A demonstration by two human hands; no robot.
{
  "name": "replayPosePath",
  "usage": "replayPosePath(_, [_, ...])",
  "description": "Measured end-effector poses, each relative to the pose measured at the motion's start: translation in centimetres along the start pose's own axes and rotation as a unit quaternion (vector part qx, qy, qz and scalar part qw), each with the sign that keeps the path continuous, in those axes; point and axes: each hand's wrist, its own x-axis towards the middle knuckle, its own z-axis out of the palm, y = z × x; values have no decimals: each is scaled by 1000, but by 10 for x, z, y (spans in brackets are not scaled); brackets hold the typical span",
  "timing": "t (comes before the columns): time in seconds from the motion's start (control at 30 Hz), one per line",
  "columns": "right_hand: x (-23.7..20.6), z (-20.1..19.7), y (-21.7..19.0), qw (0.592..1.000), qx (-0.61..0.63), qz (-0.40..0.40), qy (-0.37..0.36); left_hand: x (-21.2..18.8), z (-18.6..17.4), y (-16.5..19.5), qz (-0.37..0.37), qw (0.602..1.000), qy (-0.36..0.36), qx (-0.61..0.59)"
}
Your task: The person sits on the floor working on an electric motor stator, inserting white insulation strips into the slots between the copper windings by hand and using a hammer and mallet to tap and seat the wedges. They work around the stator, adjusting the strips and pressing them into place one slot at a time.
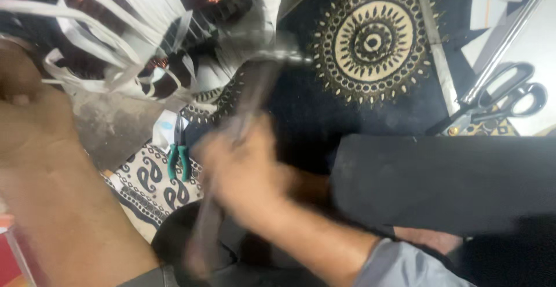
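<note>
My right hand (246, 174), blurred by motion, is shut on the handle of a hammer (255, 99). The hammer's metal head (281, 55) points up over a black cloth with a gold round pattern (373, 41). My left hand (29, 119) is large and blurred at the left edge, next to a bundle of white strips (124, 38). Whether it grips any of them is unclear. A thick black slab (440, 183) lies right of my right forearm.
Green-handled pliers (179, 161) lie on a paisley-printed cloth (142, 183) between my hands. Large scissors (501, 96) and a metal ruler (437, 55) rest at the right. A grey worn surface (110, 128) shows under the strips.
</note>
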Motion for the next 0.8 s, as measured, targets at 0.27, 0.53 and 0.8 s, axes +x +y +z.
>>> replayPosePath(0.27, [-17, -7, -31, 997, 57, 57, 2, -2, 5, -3, -4, 1000, 3, -6])
replayPosePath(0.53, [-10, 7, -50, 979, -144, 87, -113, 3, -4, -9, 1, 1000, 3, -27])
replayPosePath(0.8, [-27, -19, -33, 996, -18, 70, 50, 7, 13, 0, 22, 993, 39, -110])
